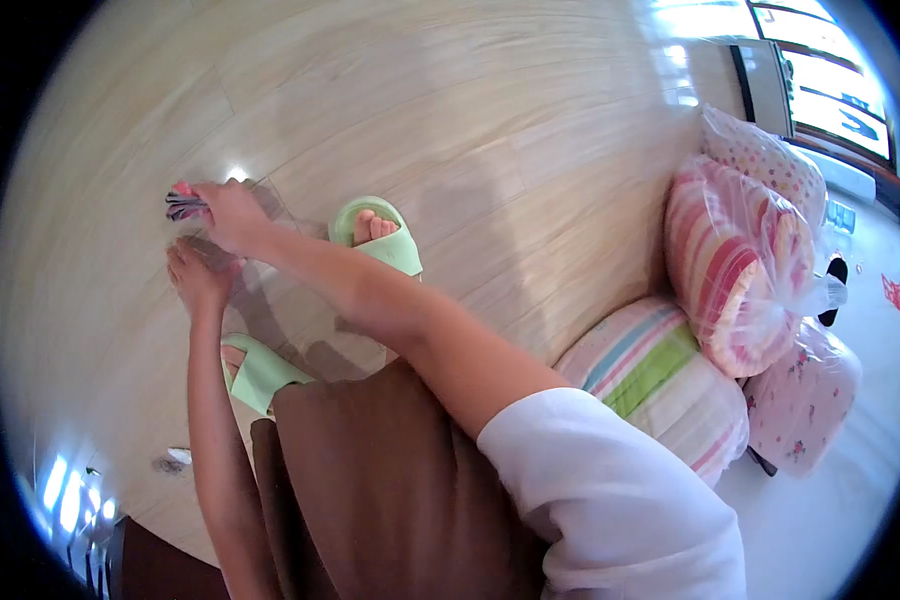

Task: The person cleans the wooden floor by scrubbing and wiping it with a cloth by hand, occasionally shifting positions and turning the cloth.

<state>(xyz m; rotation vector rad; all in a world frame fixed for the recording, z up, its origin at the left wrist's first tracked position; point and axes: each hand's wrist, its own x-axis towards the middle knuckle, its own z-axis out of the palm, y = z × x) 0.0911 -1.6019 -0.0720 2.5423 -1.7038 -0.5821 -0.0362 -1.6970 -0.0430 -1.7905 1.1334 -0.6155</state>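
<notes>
My right hand reaches down near the floor, closed around a small bundle with dark and light stripes and some pinkish red. I cannot make out whether the bundle is folded cloth or a packet. Just below it, my left hand is low over the floor, its fingers stretched toward the bundle. A greyish patch between the two hands is too blurred to name. My feet, in light green slippers, stand close by; the other slipper is beneath my left forearm.
Pale wood-look floor surrounds my hands. To the right are a striped cushion, a pink striped bundle in clear plastic, a dotted cushion and a floral pink one. A small white piece lies at lower left.
</notes>
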